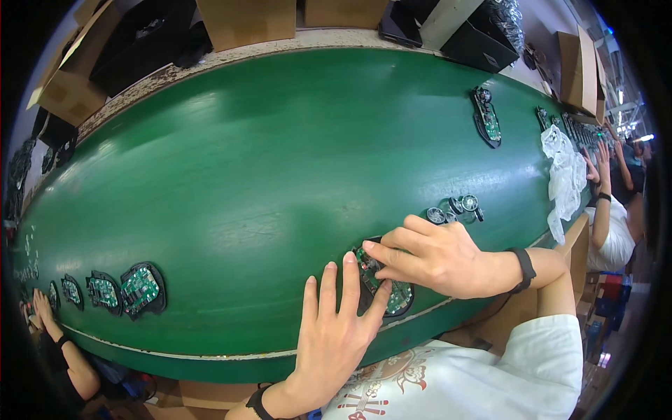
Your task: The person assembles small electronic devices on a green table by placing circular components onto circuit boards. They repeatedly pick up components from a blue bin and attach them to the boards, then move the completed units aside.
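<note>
Black shell with a green circuit board in it (400,301), sitting on the tabletop right by the near edge, and both hands are on it. Shell's a rounded, dark plastic-looking thing, board's crowded with tiny bumpy components. Right hand (441,259) has a narrow grip, fingertips bunched over the upper part; can't tell if something small is pinched in there. Left hand (336,332) is pretty wide, fingers fanned along the shell's left side, thumb on the board. The right hand hides a good chunk of it, btw.

Tabletop (231,168) is smooth, kinda shiny green. Just beyond the right knuckles there's a cluster of round spoked parts (463,204), silvery with black. More boards in black shells (142,290) line up off to the left, and one longer shelled board (486,120) lies far right, near a crumpled see-through plastic bag (564,171). Brown cardboard boxes (248,24) sit along the back.
</note>
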Demonstrator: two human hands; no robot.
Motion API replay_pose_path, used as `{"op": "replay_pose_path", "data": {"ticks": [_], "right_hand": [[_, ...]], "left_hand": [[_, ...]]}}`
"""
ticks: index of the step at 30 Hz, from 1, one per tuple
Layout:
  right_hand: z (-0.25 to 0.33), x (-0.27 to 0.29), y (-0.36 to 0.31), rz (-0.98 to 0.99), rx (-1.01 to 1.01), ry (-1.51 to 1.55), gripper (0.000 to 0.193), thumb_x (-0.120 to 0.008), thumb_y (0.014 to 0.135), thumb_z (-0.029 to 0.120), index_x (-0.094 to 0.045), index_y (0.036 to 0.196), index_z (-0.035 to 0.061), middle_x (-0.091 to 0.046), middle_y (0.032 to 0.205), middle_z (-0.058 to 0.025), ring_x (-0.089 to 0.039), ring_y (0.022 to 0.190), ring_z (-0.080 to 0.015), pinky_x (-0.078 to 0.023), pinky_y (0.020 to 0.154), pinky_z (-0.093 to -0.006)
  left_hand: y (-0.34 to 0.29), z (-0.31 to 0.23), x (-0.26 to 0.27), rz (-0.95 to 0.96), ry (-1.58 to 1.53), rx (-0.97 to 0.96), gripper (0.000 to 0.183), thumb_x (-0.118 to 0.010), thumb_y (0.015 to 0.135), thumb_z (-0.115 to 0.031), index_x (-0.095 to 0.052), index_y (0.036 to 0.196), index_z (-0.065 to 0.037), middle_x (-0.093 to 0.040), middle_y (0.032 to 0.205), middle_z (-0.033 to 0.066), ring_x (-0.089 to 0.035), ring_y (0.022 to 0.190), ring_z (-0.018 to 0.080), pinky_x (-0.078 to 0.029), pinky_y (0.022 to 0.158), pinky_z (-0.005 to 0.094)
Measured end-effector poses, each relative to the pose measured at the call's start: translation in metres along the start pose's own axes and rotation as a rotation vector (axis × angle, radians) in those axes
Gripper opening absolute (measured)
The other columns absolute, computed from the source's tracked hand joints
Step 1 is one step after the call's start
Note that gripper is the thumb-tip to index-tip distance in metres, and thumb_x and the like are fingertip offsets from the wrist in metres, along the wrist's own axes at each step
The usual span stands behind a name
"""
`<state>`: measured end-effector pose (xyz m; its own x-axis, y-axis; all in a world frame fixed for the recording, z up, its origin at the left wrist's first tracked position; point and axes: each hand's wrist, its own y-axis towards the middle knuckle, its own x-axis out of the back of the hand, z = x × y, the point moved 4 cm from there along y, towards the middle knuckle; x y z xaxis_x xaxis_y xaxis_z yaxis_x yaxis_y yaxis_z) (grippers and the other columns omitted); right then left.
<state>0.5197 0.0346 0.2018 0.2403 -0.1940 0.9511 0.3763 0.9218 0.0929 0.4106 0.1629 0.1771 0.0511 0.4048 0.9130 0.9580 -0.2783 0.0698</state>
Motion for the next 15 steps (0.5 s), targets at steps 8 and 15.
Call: {"op": "replay_pose_path", "data": {"ticks": [8,15], "right_hand": [[0.008,0.001,0.004,0.062,0.091,-0.161,0.048,-0.07,0.074,0.013,-0.065,0.117,-0.008,-0.058,0.094,-0.0047,-0.056,0.085,-0.0152,-0.044,0.044,-0.0247],[0.019,-0.006,-0.025,-0.037,0.14,-0.431,0.052,-0.067,0.077,0.01,-0.062,0.125,-0.0094,-0.062,0.104,-0.0074,-0.056,0.083,-0.0134,-0.042,0.044,-0.0227]], "left_hand": [[0.003,0.001,0.0,0.0,-0.072,-0.002,0.055,-0.078,0.076,-0.026,-0.065,0.13,-0.021,-0.048,0.143,0.0252,-0.055,0.12,0.0412,-0.046,0.099,0.0561],[0.005,-0.002,-0.004,-0.016,-0.069,0.005,0.061,-0.086,0.067,-0.026,-0.068,0.126,-0.023,-0.045,0.144,0.0251,-0.051,0.124,0.0414,-0.045,0.1,0.0546]]}}
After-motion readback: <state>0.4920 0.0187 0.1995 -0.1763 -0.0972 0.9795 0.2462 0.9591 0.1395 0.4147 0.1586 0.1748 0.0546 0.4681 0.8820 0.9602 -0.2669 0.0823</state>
